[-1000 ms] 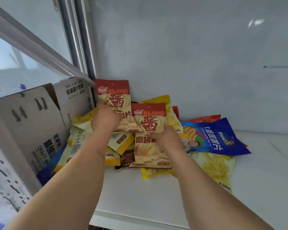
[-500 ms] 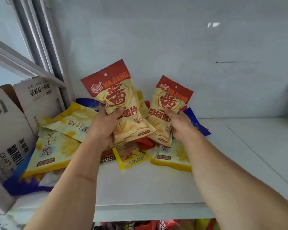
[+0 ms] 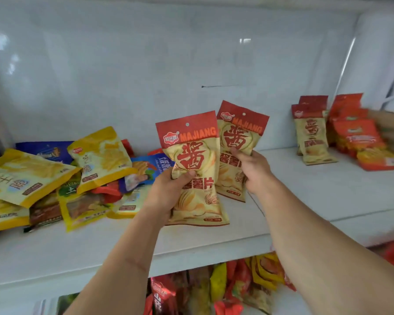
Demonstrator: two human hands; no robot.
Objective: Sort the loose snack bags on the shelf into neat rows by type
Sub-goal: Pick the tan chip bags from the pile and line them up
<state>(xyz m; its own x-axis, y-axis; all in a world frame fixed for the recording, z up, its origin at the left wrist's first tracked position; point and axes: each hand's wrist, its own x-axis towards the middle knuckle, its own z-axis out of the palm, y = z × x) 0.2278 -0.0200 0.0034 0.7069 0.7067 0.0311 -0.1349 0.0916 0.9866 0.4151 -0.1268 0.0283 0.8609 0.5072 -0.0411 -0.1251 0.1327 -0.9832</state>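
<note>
Shelf (image 3: 305,201), white, upper tier. Entries left to right.

Loose pile (image 3: 62,178), at 9 o'clock: yellow, blue and red snack bags, overlapping and tilted; print mostly blurred. The cardboard box seen beside it half a second earlier is out of view, the view having swung right.

Left hand (image 3: 168,194), centre: grip clamped on the first MAJIANG bag (image 3: 195,169), thumb across its front. Red header reads "MAJIANG"; a large red character sits on the cream body. Previously tilted left, the bag is now held nearly upright, above the shelf's front edge.

Right hand (image 3: 254,170), at 1 o'clock from the left: grip clamped on the second MAJIANG bag (image 3: 238,153), same label, leaning right, its left edge tucked behind the first bag. The pair has shifted right, clear of the pile.

Standing row (image 3: 312,133), at 3 o'clock: matching red-and-cream bags upright against the back wall, newly in view.

Orange-red bags (image 3: 359,137), far right, blurred, label unreadable.

Lower shelf (image 3: 225,289), at 6 o'clock: mixed red and yellow bags.
</note>
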